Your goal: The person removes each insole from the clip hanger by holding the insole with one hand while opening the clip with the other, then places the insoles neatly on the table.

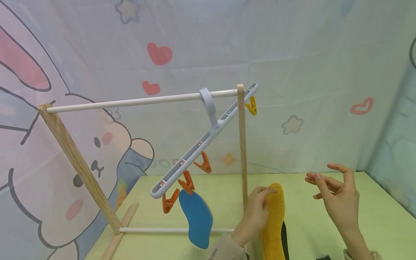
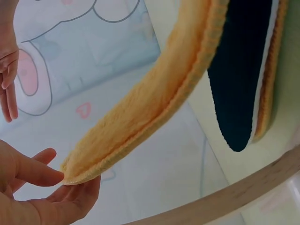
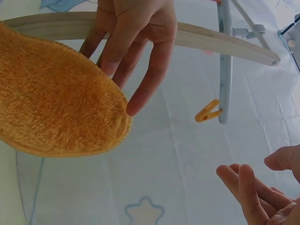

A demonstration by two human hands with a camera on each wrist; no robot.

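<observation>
My left hand pinches the top end of a fuzzy yellow insole and holds it upright beside the rack's right wooden post. The left wrist view shows thumb and fingers meeting at the insole's tip. My right hand hovers to the right of the insole, fingers spread, holding nothing. A tilted grey clip hanger hangs from the white rod. A blue insole dangles from one of its orange clips. A yellow clip hangs at the hanger's high end.
A second insole with a dark face lies behind the yellow one on the green table. Further orange clips hang without anything in them. Printed fabric walls close in the back and sides. The rack's lower white rod runs near the tabletop.
</observation>
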